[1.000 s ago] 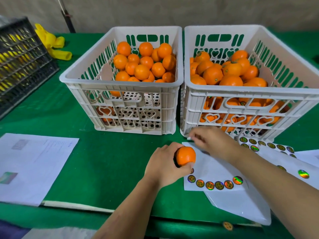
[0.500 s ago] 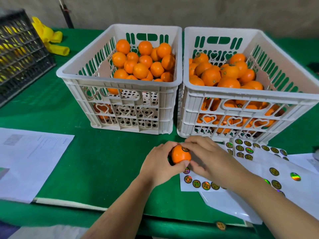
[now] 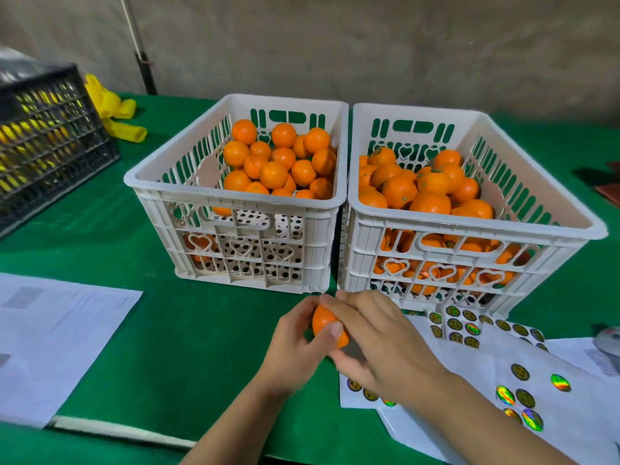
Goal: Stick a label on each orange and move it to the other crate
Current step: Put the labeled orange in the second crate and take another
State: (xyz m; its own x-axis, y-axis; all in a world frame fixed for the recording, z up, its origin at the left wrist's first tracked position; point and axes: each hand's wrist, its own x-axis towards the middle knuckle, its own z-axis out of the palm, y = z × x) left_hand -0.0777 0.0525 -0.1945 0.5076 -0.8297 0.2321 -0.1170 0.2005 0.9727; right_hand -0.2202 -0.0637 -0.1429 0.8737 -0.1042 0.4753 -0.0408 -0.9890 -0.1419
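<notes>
Low over the green table, in front of the two crates, both hands close round one orange (image 3: 322,322). My left hand (image 3: 295,347) grips it from the left, thumb across its front. My right hand (image 3: 375,344) wraps over its top and right side, hiding most of it; any label on it is hidden. The left white crate (image 3: 235,196) holds several oranges at its far end. The right white crate (image 3: 469,226) is piled high with oranges. White label sheets (image 3: 550,394) with round shiny stickers lie under and right of my right forearm.
A printed paper (image 3: 57,344) lies at the near left. A black crate (image 3: 47,139) stands at the far left, with a yellow object (image 3: 114,112) beside it. The table's front edge runs just below my forearms.
My right hand came from the label sheet onto the orange and now covers its top. The orange stayed in my left hand, lifted slightly toward the crates.
</notes>
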